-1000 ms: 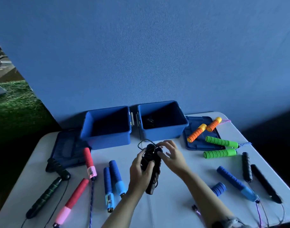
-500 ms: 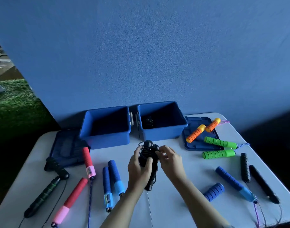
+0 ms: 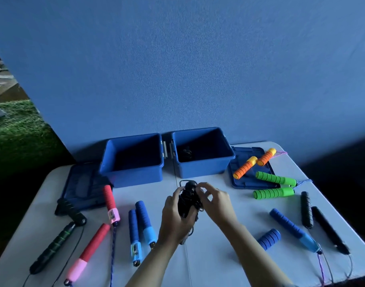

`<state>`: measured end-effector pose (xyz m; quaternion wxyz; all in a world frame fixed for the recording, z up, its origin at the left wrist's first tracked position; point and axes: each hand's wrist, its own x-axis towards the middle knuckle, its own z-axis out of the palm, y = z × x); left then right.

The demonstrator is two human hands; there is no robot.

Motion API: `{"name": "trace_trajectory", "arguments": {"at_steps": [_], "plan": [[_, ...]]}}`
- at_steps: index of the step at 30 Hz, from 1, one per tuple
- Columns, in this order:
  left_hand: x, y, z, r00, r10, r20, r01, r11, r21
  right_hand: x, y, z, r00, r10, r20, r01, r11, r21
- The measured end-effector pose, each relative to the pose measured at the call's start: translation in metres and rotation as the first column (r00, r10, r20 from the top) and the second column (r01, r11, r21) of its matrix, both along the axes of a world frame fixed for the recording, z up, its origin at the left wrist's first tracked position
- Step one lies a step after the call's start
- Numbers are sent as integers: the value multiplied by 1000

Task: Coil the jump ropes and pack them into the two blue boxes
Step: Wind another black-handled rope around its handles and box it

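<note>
A black jump rope (image 3: 186, 200), its cord wound around both handles, stands upright in my left hand (image 3: 174, 217) above the table's middle. My right hand (image 3: 215, 200) pinches the cord near the top of that bundle. Two open blue boxes stand side by side at the back: the left box (image 3: 133, 172) looks empty, the right box (image 3: 202, 169) holds something dark at its bottom. Loose ropes lie around: red-pink handles (image 3: 110, 200), blue handles (image 3: 143, 219), orange handles (image 3: 246, 166), green handles (image 3: 273, 192).
Two blue lids lie flat, one at the left (image 3: 84, 186) and one at the right (image 3: 243, 181) under the orange handles. Black-green handles (image 3: 53, 247) lie far left. Blue (image 3: 291, 229) and black handles (image 3: 307, 209) lie right, cords hanging over the white table's front edge (image 3: 343, 278).
The hands have drawn slightly closer together around the black bundle. The loose loop above its top has shrunk as the right hand works the cord against it.
</note>
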<state>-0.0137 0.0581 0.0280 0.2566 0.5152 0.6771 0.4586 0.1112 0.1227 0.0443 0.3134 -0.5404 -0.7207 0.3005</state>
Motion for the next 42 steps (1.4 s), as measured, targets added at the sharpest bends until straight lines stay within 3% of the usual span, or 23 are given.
{"name": "trace_trajectory", "arguments": {"at_steps": [9,15,22,30,38,42], "plan": [[4,-9,-4,996,-91,-14,90,995,-53,13,12,7,998,-55,-21,50,979,-199],[3,-1,-2,998,50,29,-50,999,6,17,7,6,928,-186,-323,13,882,-471],[5,18,8,957,201,209,-183,978,-102,1,-12,1,876,-162,-453,-85,874,-478],[-1,18,4,908,292,300,-253,953,-164,-12,-24,-9,942,46,-332,-122,970,-211],[0,29,8,898,302,321,-177,914,-364,-24,-34,-14,976,-78,-203,3,938,-347],[-1,29,6,884,260,389,-70,895,-440,-21,-39,-11,965,-86,-246,-14,925,-380]]}}
